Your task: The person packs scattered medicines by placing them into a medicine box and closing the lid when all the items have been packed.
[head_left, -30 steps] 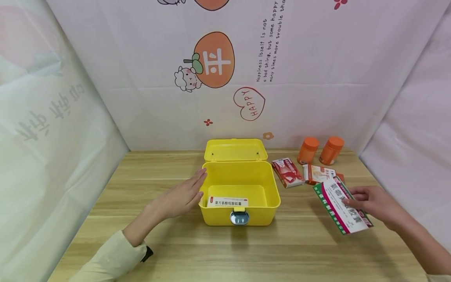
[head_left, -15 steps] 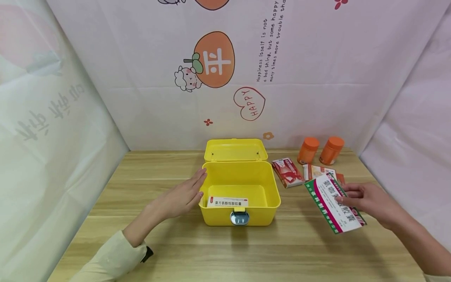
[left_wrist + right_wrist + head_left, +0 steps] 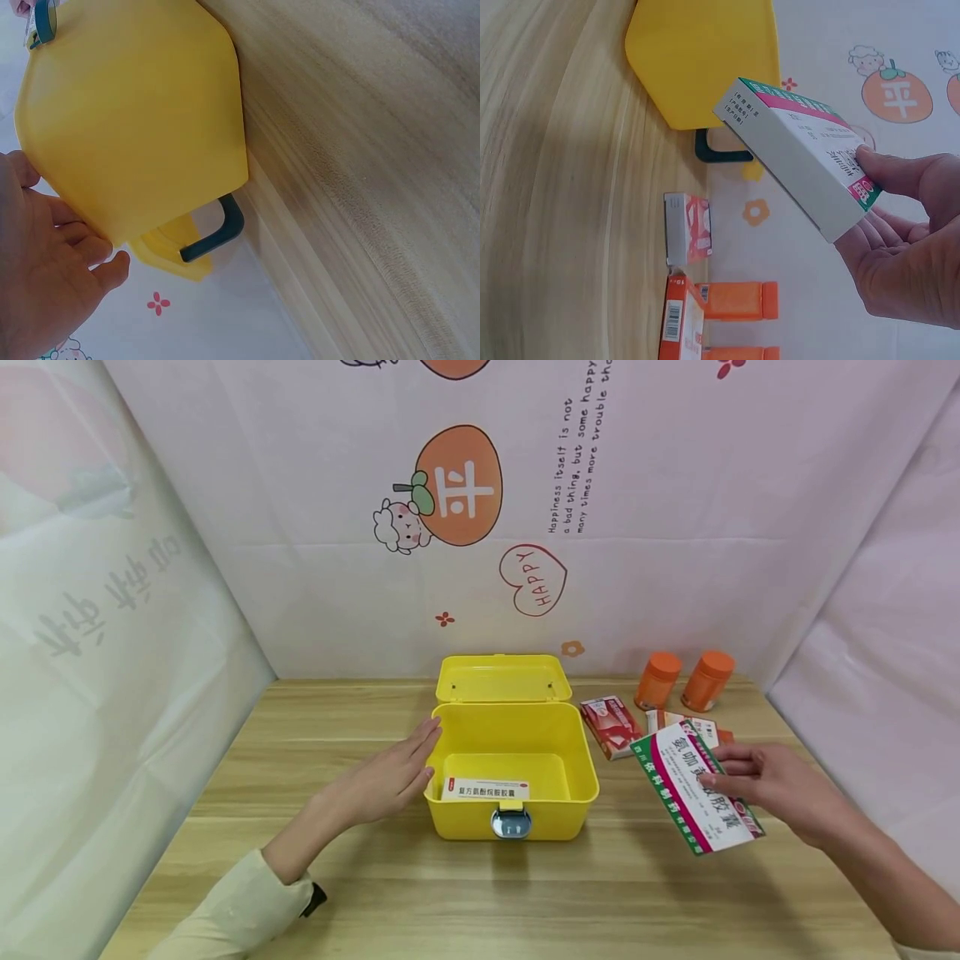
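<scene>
Either side of a smooth yellow box [image 3: 465, 821]: relaxed left fingers [image 3: 416, 746], right fingers [image 3: 742, 752] tight around a flat cardboard carton [image 3: 693, 802].

The right hand [image 3: 911, 274] pinches a white box [image 3: 802, 157] above the table [image 3: 555, 187], thumb [image 3: 904, 174] on its printed face. Left stands a yellow bin [image 3: 705, 60] with a dark handle [image 3: 724, 157]. Right of the bin lies a red box [image 3: 678, 229], then an orange box [image 3: 676, 322]; beyond that stand two orange bottles [image 3: 739, 300]. A printed wall [image 3: 832, 300] rises on the far side.
</scene>
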`<state>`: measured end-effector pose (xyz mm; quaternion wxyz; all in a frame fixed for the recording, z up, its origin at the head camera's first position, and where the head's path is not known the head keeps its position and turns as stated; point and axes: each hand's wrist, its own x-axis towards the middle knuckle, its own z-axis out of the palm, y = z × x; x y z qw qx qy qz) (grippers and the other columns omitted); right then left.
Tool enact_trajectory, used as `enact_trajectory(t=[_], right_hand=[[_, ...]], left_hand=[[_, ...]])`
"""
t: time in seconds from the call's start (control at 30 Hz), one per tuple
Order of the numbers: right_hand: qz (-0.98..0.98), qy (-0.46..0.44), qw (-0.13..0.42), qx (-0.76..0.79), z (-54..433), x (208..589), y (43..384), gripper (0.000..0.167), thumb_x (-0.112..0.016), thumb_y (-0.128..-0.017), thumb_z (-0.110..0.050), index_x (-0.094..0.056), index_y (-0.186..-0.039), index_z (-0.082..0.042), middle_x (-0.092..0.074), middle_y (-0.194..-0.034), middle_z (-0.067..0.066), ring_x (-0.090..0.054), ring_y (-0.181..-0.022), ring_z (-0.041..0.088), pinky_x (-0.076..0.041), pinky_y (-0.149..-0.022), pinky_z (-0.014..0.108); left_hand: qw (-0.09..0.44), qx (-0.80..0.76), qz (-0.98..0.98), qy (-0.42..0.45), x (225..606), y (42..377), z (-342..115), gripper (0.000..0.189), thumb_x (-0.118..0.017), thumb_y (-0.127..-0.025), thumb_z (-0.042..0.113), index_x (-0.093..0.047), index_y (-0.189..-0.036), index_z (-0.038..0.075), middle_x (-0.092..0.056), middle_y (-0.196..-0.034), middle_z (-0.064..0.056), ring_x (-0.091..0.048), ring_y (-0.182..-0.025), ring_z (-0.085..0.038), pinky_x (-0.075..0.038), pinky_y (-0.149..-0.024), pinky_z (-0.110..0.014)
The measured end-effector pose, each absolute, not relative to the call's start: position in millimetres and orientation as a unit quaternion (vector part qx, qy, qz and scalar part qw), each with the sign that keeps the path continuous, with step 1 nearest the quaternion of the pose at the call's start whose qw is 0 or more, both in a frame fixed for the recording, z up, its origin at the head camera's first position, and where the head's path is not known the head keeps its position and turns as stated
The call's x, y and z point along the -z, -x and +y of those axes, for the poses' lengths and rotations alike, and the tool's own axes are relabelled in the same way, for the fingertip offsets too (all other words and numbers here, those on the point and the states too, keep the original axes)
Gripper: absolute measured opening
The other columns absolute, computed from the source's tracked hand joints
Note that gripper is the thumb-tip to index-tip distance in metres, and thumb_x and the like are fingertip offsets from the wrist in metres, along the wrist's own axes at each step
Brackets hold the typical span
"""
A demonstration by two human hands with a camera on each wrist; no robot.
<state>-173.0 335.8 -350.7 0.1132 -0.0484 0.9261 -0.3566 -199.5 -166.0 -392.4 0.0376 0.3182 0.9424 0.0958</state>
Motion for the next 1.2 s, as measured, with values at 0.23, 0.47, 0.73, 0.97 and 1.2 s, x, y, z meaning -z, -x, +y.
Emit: enact_trajectory(t=[0.23,0.47,0.73,0.97,1.2], right_hand=[[0.917,0.059,0.12,0.375,323,345,175,0.066,-0.07,-0.094,-0.028,-0.047,-0.136,0.017,-0.065,-0.124,0.03,-0.064,-0.088,-0.004,-0.056,-0.072,0.02],[0.912,0.081,0.123,0.384,307,336,179,0.06,-0.071,-0.093,-0.027,-0.052,-0.133,0.013,-0.071,-0.118,0.021,-0.067,-0.088,0.0,-0.057,-0.073,0.02],[0.907,0.102,0.134,0.386,284,323,181,0.06,-0.073,-0.091,-0.026,-0.054,-0.133,0.011,-0.071,-0.116,0.018,-0.068,-0.093,0.012,-0.058,-0.075,0.021],[0.894,0.135,0.146,0.401,266,314,184,0.053,-0.073,-0.091,-0.025,-0.058,-0.129,0.009,-0.074,-0.108,0.012,-0.069,-0.089,0.014,-0.059,-0.075,0.022],[0.893,0.158,0.147,0.396,251,308,189,0.047,-0.074,-0.09,-0.025,-0.064,-0.124,0.005,-0.075,-0.101,0.008,-0.071,-0.085,0.015,-0.06,-0.072,0.024]], left_hand=[[0.038,-0.096,0.941,-0.321,392,201,-166,0.064,-0.029,-0.109,0.039,-0.011,-0.16,0.004,-0.004,-0.17,-0.008,-0.011,-0.156,-0.022,-0.027,-0.123,-0.045],[0.038,-0.096,0.942,-0.319,393,202,-167,0.064,-0.029,-0.109,0.039,-0.011,-0.16,0.004,-0.004,-0.17,-0.007,-0.011,-0.156,-0.021,-0.026,-0.124,-0.044],[0.04,-0.1,0.942,-0.317,394,201,-168,0.064,-0.028,-0.109,0.04,-0.01,-0.16,0.005,-0.002,-0.17,-0.006,-0.01,-0.156,-0.021,-0.027,-0.123,-0.045],[0.038,-0.094,0.944,-0.315,395,200,-168,0.065,-0.027,-0.109,0.042,-0.01,-0.16,0.006,-0.003,-0.17,-0.005,-0.011,-0.156,-0.02,-0.027,-0.123,-0.044],[0.031,-0.088,0.942,-0.321,394,201,-168,0.064,-0.028,-0.109,0.04,-0.011,-0.16,0.005,-0.004,-0.17,-0.007,-0.012,-0.156,-0.021,-0.028,-0.123,-0.044]])
